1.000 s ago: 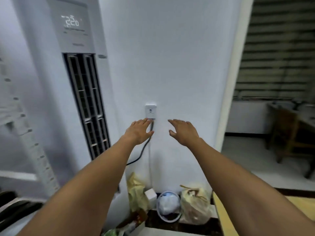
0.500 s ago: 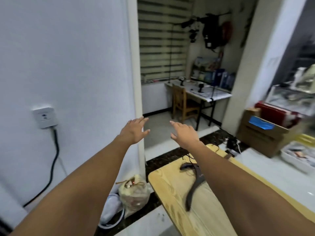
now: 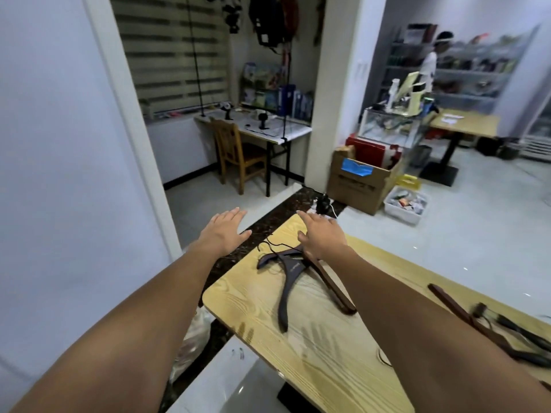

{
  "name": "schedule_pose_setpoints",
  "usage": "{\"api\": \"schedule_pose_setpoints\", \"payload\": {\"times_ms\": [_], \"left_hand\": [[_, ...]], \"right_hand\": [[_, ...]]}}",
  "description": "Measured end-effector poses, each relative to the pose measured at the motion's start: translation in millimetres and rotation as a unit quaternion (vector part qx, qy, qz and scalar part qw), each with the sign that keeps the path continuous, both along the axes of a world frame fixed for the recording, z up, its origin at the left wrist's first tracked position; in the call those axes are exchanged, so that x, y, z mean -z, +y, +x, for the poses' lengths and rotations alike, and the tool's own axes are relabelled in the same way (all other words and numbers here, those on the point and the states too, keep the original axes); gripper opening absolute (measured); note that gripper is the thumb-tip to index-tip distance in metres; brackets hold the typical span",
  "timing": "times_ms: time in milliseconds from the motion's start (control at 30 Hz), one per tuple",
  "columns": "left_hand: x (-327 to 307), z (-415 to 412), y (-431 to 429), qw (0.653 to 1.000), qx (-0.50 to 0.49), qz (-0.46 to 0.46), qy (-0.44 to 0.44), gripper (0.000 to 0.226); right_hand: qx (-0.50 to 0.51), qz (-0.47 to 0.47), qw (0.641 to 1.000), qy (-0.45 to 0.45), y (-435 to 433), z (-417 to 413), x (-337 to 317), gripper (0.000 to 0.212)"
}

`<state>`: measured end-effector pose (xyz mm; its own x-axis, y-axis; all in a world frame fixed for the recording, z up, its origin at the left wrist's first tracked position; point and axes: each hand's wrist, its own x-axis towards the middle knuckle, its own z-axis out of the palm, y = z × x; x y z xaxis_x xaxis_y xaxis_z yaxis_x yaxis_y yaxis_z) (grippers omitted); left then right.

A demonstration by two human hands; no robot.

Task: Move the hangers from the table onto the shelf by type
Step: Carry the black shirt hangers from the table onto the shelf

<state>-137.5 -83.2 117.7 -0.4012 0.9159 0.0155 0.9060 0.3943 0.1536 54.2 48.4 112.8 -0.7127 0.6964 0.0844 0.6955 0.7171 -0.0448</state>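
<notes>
A dark wooden hanger (image 3: 290,274) lies on the light wooden table (image 3: 313,353) near its far left corner, with a reddish-brown hanger (image 3: 334,286) crossing under it. More hangers (image 3: 492,329) lie at the table's right edge, partly hidden by my right forearm. My right hand (image 3: 322,235) hovers palm down just over the top of the two hangers, fingers spread, holding nothing. My left hand (image 3: 223,231) is open too, out past the table's left edge, above the floor.
A white wall (image 3: 59,174) stands close on the left. Beyond the table are a wooden chair (image 3: 238,153) at a desk, a cardboard box (image 3: 360,181), a white bin (image 3: 407,204) and another table (image 3: 465,125). A person (image 3: 432,58) stands by far shelves.
My view has swung right, from the air conditioner and wall socket to the table with hangers. Both hands stay outstretched and empty; the right one now reaches over the hangers.
</notes>
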Motion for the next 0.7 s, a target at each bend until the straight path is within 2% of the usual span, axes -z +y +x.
{"api": "schedule_pose_setpoints", "payload": {"times_ms": [267, 700], "left_hand": [[40, 28, 37, 0.998, 0.054, -0.007, -0.020, 0.063], [91, 45, 81, 0.994, 0.078, -0.063, -0.042, 0.061]], "right_hand": [[0.063, -0.018, 0.998, 0.003, 14, 49, 27, 0.056], [0.085, -0.045, 0.995, -0.031, 59, 78, 79, 0.055]]}}
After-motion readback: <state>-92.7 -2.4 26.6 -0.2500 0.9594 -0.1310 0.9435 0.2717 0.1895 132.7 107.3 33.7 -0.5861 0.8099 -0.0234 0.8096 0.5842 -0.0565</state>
